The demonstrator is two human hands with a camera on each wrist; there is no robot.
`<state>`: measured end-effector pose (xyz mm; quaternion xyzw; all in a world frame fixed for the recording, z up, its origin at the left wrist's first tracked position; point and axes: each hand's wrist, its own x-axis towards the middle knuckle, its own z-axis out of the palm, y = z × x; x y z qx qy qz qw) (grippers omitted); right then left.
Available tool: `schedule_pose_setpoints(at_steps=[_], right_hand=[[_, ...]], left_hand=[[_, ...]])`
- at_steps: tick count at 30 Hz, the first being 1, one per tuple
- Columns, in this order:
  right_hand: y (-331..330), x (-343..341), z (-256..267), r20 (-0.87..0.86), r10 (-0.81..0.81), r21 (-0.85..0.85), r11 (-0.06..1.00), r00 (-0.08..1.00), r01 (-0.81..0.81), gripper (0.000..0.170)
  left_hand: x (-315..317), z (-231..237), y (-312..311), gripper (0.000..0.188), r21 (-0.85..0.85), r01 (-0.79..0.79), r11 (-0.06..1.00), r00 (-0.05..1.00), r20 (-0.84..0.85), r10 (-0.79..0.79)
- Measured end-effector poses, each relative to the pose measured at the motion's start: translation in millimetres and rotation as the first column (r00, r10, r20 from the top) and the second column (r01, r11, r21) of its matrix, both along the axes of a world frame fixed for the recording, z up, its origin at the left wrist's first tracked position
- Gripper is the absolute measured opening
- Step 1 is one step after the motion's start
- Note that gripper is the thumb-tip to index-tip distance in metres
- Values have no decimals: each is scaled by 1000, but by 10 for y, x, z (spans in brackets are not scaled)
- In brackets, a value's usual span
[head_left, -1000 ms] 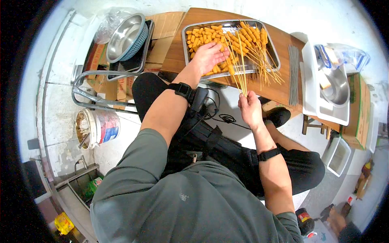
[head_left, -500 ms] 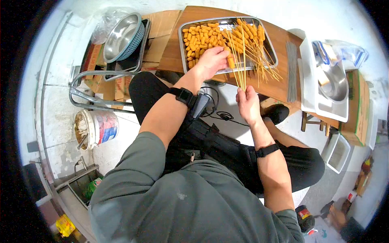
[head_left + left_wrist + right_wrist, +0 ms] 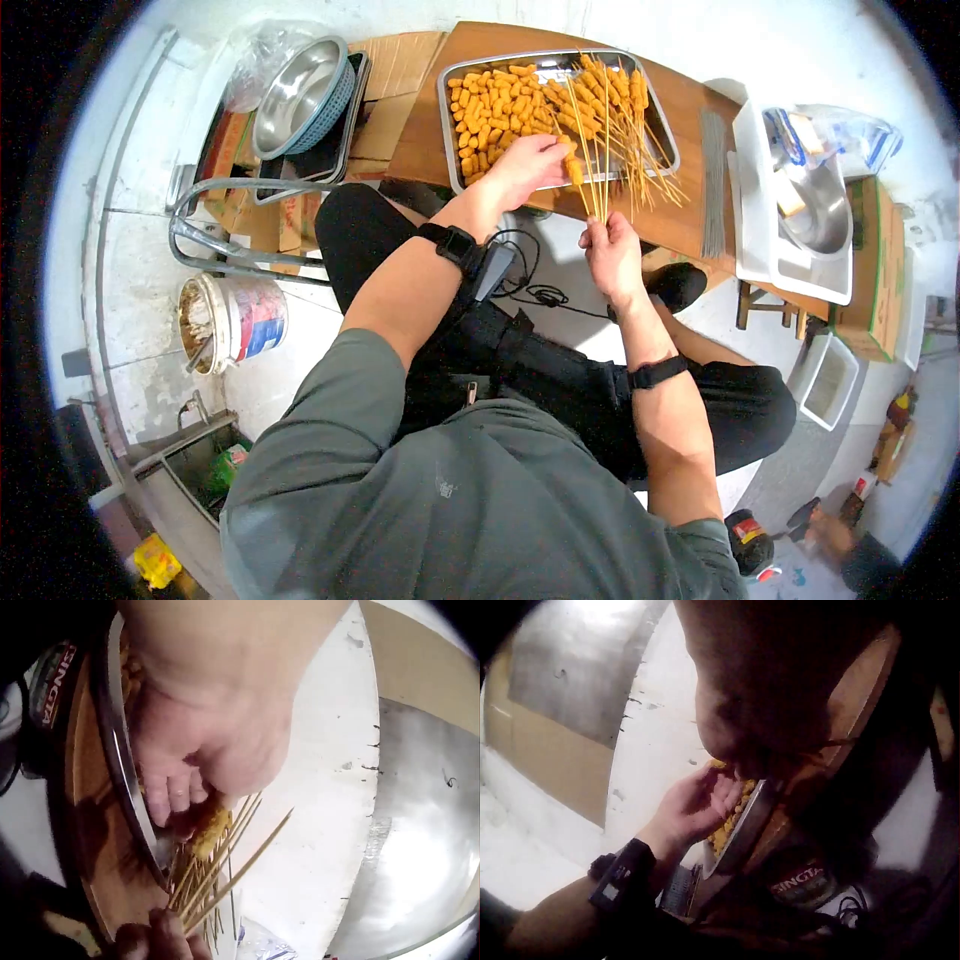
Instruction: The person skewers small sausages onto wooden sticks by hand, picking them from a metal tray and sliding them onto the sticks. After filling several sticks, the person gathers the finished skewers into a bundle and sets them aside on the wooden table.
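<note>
In the head view my left hand (image 3: 525, 172) is over the front rim of a metal tray (image 3: 452, 172), thumb and fingers pinching a yellow-orange sausage-shaped food piece (image 3: 211, 836) at the upper part of the skewers. My right hand (image 3: 614, 258) grips a small bunch of thin bamboo skewers (image 3: 597, 196) by their lower ends, points fanned upward. One skewer of the bunch carries a food piece (image 3: 574, 172). Loose food pieces (image 3: 490, 105) fill the tray's left side; loaded skewers (image 3: 610, 85) lie at its right, sticks over the front rim.
The tray stands on a brown wooden table (image 3: 690, 215). Grey thin sticks (image 3: 713, 180) lie right of it, beside a white bin (image 3: 755, 200) and a steel bowl (image 3: 825, 215). At left are a steel bowl in a blue basket (image 3: 300, 100), a metal chair frame (image 3: 185, 225) and a bucket (image 3: 255, 318).
My left hand has gone from spread fingers over the tray to pinching a food piece near the skewers. The right hand keeps its grip on the skewers with little movement.
</note>
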<state>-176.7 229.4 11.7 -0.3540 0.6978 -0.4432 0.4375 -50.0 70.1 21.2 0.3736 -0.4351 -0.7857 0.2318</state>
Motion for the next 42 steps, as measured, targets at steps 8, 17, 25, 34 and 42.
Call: schedule_pose_setpoints(at_steps=[8,17,25,34,42], right_hand=[[-240,-304,734,-347,-103,-99,992,932,72,23],[-1060,-1354,710,-776,-25,7,999,630,48,26],[-1451,-1391,503,-766,126,148,989,630,-19,37],[-507,-793,1178,-593,-35,-31,999,805,20,27],[185,248,304,70,24,47,999,997,-27,20]], left_hand=[[413,-88,-360,47,-530,753,391,442,847,295],[359,75,-279,35,-427,822,377,360,902,236],[444,18,-524,25,-334,890,311,325,942,84],[573,15,-627,29,-613,481,627,644,732,222],[418,76,-480,24,187,-296,937,888,-309,342]])
